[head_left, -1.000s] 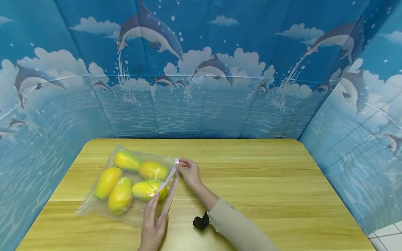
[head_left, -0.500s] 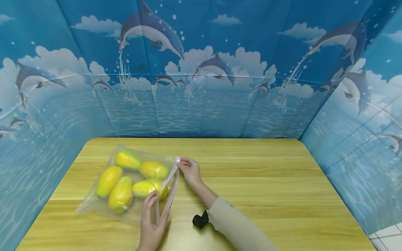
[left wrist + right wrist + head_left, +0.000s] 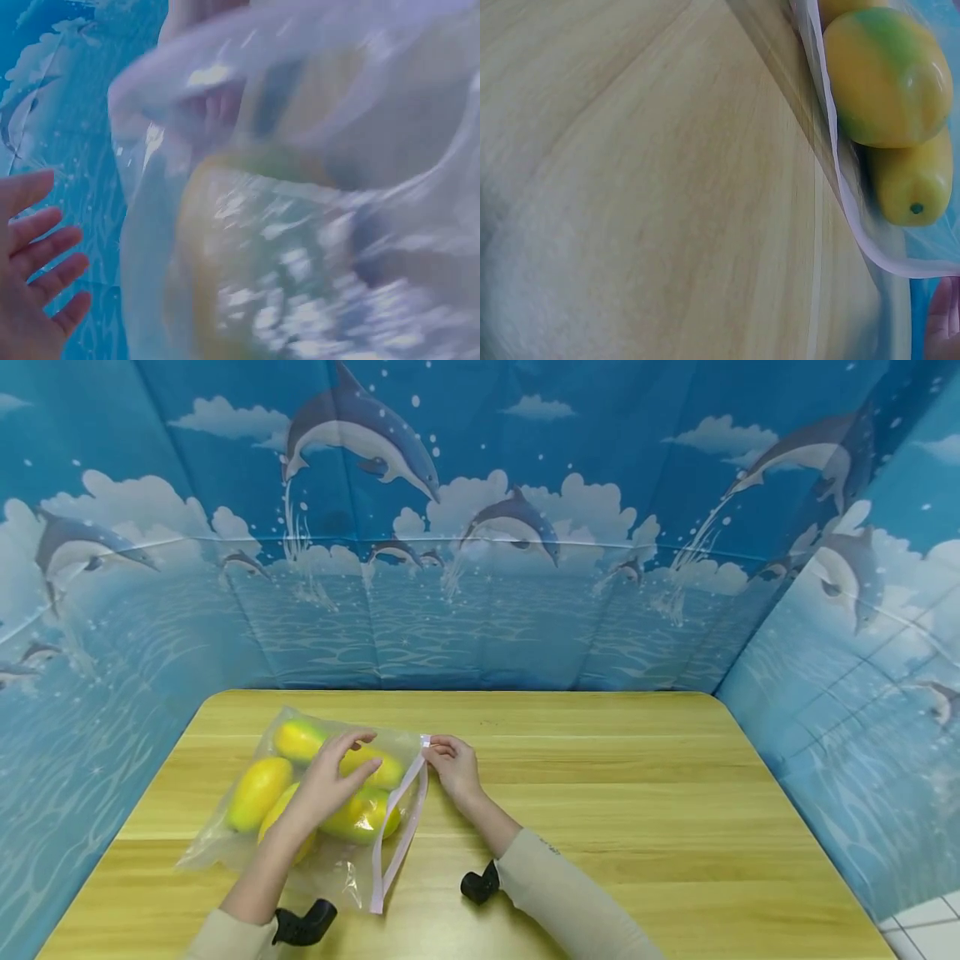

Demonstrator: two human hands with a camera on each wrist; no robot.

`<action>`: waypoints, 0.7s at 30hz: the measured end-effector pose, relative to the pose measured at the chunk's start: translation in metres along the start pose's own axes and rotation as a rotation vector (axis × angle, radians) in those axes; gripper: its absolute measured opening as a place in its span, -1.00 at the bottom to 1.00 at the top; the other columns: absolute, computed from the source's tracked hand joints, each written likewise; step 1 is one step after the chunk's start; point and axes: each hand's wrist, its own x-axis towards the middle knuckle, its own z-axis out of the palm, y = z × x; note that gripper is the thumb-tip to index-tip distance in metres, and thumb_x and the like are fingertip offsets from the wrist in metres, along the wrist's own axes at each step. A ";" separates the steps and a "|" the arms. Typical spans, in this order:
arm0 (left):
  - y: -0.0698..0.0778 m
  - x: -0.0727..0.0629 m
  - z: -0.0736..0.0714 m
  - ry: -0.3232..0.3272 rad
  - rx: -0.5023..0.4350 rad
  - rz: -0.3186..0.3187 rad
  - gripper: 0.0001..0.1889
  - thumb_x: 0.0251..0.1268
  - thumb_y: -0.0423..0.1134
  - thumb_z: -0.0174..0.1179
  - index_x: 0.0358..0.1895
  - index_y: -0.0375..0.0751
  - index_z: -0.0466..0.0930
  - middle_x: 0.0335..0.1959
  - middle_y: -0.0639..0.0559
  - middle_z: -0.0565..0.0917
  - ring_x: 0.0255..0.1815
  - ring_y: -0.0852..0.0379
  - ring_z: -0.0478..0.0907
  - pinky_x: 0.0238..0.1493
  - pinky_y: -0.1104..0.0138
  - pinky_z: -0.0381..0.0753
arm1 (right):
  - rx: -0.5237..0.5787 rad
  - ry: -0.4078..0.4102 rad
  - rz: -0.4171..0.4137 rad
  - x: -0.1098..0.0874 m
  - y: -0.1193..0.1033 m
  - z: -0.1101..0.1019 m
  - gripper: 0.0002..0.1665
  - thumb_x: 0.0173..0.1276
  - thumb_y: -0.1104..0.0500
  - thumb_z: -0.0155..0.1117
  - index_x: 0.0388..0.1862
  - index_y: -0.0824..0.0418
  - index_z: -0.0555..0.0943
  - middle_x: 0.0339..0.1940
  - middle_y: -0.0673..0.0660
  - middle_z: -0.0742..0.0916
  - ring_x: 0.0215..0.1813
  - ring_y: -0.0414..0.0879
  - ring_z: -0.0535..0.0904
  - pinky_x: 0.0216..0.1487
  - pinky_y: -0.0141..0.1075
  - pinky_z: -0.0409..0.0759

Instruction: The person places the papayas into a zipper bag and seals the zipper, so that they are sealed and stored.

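Note:
A clear zip bag [image 3: 341,881] with a pinkish-white zip strip [image 3: 378,868] lies on the left side of the table. Several yellow-green mangoes [image 3: 258,793] are inside it. At the far end of the opening my right hand [image 3: 456,772] pinches the corner of the strip. My left hand [image 3: 330,783] is over the bag and hides parts of the mangoes, its thumb and fingers spread with nothing between them. In the left wrist view that hand [image 3: 37,274] shows beside the blurred plastic. The bag's mouth gapes around a mango [image 3: 889,79] in the right wrist view.
The wooden table [image 3: 600,793] extends to the right of the bag. Black wrist-worn devices [image 3: 306,922] sit at both sleeve cuffs. A blue dolphin-print curtain [image 3: 480,627] stands behind the table and along its sides.
My left hand has let go of the near end of the zip strip and moved up and forward over the mangoes. My right hand stays at the far corner.

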 end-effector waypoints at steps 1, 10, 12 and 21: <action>-0.002 0.008 -0.003 -0.057 0.010 0.010 -0.59 0.23 -0.22 0.16 0.10 -0.33 0.43 0.03 -0.21 0.52 0.02 -0.18 0.40 0.04 -0.06 0.44 | 0.008 -0.006 0.003 0.000 0.000 0.000 -0.71 0.16 0.33 0.26 -0.13 0.43 0.56 -0.44 0.09 0.63 -0.41 -0.24 0.52 -0.25 -0.26 0.69; -0.023 0.067 0.004 -0.355 0.102 0.105 -0.60 0.20 -0.31 0.17 0.13 -0.27 0.44 0.06 -0.17 0.51 0.01 -0.19 0.42 0.02 -0.03 0.48 | 0.038 -0.042 0.042 0.002 0.000 -0.005 -0.70 0.18 0.37 0.23 -0.10 0.48 0.53 -0.38 0.18 0.64 -0.40 -0.22 0.53 -0.17 -0.16 0.68; -0.027 0.073 0.010 -0.380 0.136 0.117 -0.61 0.20 -0.31 0.17 0.12 -0.27 0.46 0.06 -0.15 0.52 0.02 -0.17 0.43 0.03 0.00 0.48 | 0.035 -0.056 0.040 0.003 0.001 -0.005 -0.71 0.19 0.38 0.22 -0.10 0.48 0.52 -0.38 0.18 0.64 -0.40 -0.22 0.53 -0.18 -0.14 0.68; -0.033 0.086 0.033 -0.402 0.058 0.134 -0.73 0.19 -0.41 0.15 -0.02 -0.31 0.55 0.01 -0.17 0.55 0.08 -0.20 0.40 0.13 -0.06 0.42 | -0.022 -0.071 -0.003 0.001 0.001 -0.003 -0.71 0.21 0.31 0.23 -0.10 0.42 0.54 -0.38 0.11 0.63 -0.40 -0.25 0.54 -0.19 -0.19 0.68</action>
